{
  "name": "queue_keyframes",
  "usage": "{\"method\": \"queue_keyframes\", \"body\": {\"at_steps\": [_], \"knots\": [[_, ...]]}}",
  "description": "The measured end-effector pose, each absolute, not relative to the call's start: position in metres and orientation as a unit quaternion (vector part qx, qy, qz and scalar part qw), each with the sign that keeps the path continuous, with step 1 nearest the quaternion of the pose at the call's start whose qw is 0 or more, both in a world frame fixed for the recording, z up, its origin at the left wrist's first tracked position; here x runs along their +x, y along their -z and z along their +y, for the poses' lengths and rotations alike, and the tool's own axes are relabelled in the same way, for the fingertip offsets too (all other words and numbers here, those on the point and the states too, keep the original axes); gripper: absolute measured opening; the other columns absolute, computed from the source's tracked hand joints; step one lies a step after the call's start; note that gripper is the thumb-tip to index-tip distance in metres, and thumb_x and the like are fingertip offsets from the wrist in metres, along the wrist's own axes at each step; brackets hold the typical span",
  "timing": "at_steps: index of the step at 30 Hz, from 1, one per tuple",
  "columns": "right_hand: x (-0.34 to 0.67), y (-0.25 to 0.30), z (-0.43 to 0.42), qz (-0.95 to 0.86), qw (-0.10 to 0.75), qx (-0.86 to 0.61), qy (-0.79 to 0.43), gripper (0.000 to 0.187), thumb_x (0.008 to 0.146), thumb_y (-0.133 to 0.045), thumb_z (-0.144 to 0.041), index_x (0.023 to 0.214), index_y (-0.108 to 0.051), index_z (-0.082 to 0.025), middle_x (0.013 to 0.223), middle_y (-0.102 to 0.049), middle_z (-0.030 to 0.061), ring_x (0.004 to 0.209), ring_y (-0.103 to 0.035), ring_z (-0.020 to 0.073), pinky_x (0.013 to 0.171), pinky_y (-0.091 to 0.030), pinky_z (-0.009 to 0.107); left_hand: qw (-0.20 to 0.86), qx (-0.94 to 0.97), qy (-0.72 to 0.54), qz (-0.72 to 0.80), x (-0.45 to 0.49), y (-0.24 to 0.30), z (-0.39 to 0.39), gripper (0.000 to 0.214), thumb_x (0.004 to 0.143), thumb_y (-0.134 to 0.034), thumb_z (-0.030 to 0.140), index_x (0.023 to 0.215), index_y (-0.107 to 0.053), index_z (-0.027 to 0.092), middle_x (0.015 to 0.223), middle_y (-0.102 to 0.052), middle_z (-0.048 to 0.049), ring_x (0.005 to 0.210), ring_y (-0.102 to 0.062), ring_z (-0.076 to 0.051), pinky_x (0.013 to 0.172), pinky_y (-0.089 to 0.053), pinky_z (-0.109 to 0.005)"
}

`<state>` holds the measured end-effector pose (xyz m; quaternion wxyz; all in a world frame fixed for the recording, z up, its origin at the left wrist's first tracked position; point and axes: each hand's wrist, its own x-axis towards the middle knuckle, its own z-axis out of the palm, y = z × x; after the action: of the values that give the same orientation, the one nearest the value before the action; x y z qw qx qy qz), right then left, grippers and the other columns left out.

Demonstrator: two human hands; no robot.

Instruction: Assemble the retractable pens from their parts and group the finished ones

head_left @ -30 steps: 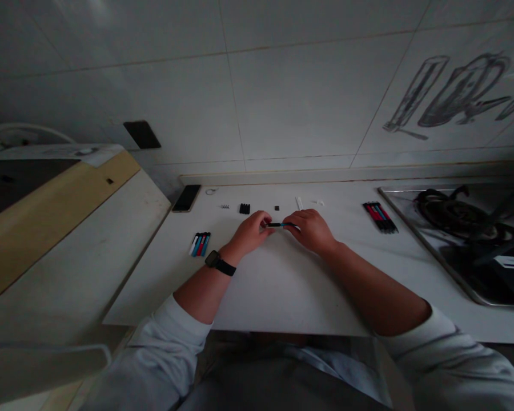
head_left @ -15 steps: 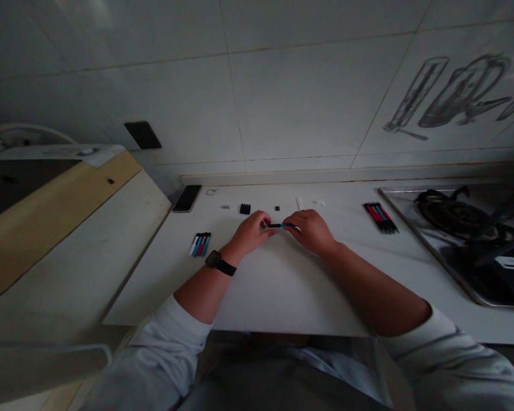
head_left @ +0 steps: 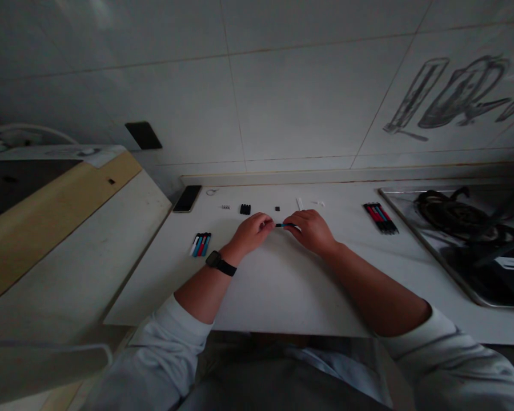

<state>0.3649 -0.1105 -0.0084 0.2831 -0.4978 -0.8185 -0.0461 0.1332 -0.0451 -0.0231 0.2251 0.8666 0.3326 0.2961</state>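
Between my two hands lies a thin pen (head_left: 279, 225), black toward the left and blue toward the right, held level just above the white countertop. My left hand (head_left: 252, 230) pinches its black end between thumb and fingers. The blue end is in the closed fingers of my right hand (head_left: 309, 228), which hide its tip. Beyond the hands sit small parts in a row: springs (head_left: 225, 207), black pieces (head_left: 245, 209), a tiny dark block (head_left: 277, 209), thin white tubes (head_left: 299, 203) and small white bits (head_left: 321, 204).
Left of my hands lie several white, blue and red barrels (head_left: 200, 245). A phone (head_left: 187, 198) and a thin ring (head_left: 212, 192) are at the back left. On the right are several red, blue and black pens (head_left: 381, 218) beside a gas stove (head_left: 437, 245).
The left thumb and fingers have closed together over the pen's black end, covering more of it. My right hand has hardly moved.
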Motion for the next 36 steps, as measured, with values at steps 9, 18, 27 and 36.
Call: {"method": "queue_keyframes", "body": {"at_steps": [9,18,27,36], "knots": [[0.3646,0.0088,-0.1103,-0.815,0.28,-0.505,0.048,0.019,0.099,-0.062,-0.03,0.101,-0.078,-0.021,0.095,-0.078,0.0074,0.085,-0.068,0.0222,0.083,-0.04,0.036,0.218,0.87,-0.295,0.33,0.1341,0.0168,-0.0466,0.012,0.098,-0.061,0.025,0.092,-0.069,0.019,0.094,-0.07,-0.0048,0.089,-0.063,-0.018,0.083,-0.049,-0.031],[0.3679,0.0107,-0.1097,-0.816,0.279,-0.503,0.061,0.024,0.101,-0.059,-0.037,0.105,-0.079,-0.024,0.092,-0.079,0.0066,0.085,-0.07,0.0222,0.084,-0.041,0.036,0.226,0.873,-0.286,0.325,0.1326,0.0219,-0.0432,0.027,0.105,-0.049,0.029,0.093,-0.071,0.018,0.095,-0.071,-0.0058,0.092,-0.065,-0.019,0.087,-0.05,-0.032],[0.3688,0.0141,-0.107,-0.82,0.262,-0.506,0.058,0.026,0.101,-0.058,-0.037,0.103,-0.081,-0.025,0.088,-0.08,0.0045,0.076,-0.07,0.021,0.079,-0.042,0.034,0.202,0.875,-0.286,0.333,0.1329,0.0161,-0.0454,0.015,0.099,-0.062,0.024,0.095,-0.075,0.02,0.097,-0.074,-0.0056,0.093,-0.066,-0.019,0.088,-0.051,-0.033],[0.3681,0.0108,-0.107,-0.825,0.234,-0.513,0.041,0.028,0.101,-0.056,-0.037,0.108,-0.081,-0.024,0.092,-0.081,0.0051,0.076,-0.072,0.0213,0.078,-0.045,0.034,0.165,0.885,-0.286,0.329,0.1325,0.0212,-0.0439,0.01,0.097,-0.066,0.026,0.097,-0.075,0.02,0.095,-0.073,-0.0043,0.093,-0.066,-0.019,0.087,-0.051,-0.033]]}}
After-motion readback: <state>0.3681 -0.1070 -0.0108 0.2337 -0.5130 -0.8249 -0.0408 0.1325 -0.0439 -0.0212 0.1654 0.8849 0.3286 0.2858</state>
